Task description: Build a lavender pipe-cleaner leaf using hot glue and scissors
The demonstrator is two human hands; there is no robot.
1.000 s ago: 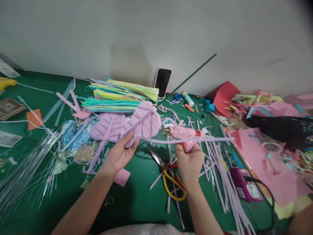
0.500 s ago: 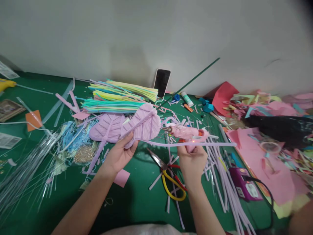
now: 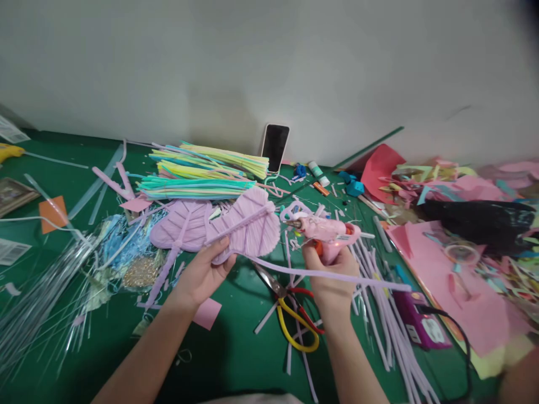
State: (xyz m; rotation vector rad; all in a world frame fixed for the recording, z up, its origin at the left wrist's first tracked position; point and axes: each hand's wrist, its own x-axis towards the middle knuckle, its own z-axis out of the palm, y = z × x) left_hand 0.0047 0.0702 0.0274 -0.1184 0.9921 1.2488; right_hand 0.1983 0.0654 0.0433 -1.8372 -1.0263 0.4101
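Strip [image 3: 357,279]: free end sunk since the earlier frame, now running just past 3 o'clock, below the gun [image 3: 322,227]; green rod [image 3: 370,147] tipped lower too, pointing to 2 o'clock
Left hand [image 3: 206,275]: grip pinched closed on the leaf [image 3: 256,224] by its lower edge, towards 8 o'clock, which leaves most of the ribbed face uncovered
Leaf: mid-view, over the bench [image 3: 244,348]; second leaf [image 3: 172,224] at 9 o'clock
Right hand [image 3: 339,262]: grip wrapped round the gun's handle, seemingly to suit the trigger; nozzle faces 9 o'clock, just beside the leaf, apart
Scissors [image 3: 281,290]: handles towards the person, presumably for reach
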